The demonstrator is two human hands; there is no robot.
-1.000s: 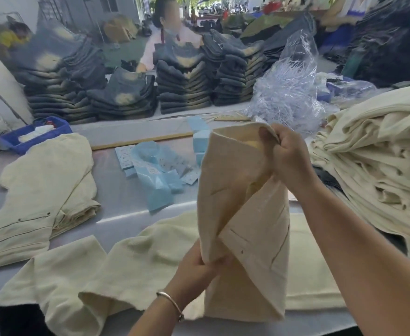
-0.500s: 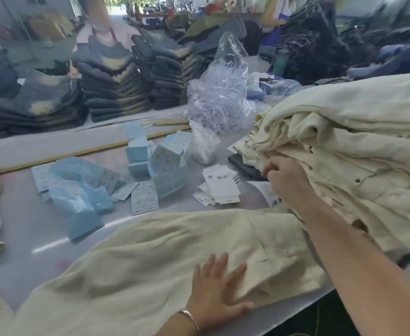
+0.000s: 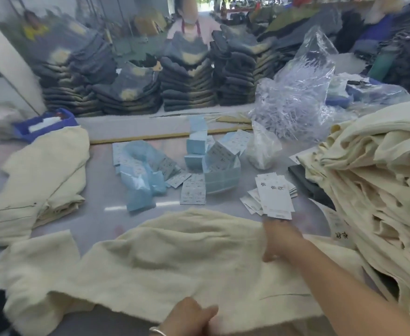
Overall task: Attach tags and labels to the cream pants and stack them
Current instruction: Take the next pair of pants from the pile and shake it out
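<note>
Your left hand (image 3: 191,316) grips the near edge of the cream cotton pants (image 3: 165,258), fingers curled into the fabric, probably to hold them flat on the grey desk (image 3: 102,197). Your right hand (image 3: 280,241) rests over the far side of the same pants, knuckles up; whether its grip is open or closed, I cannot tell. Just beyond its fingertips lies a fan of white paper hang tags (image 3: 273,196), likely your next reach. Tagged pants sit folded in a cream stack (image 3: 36,180) at far left.
</note>
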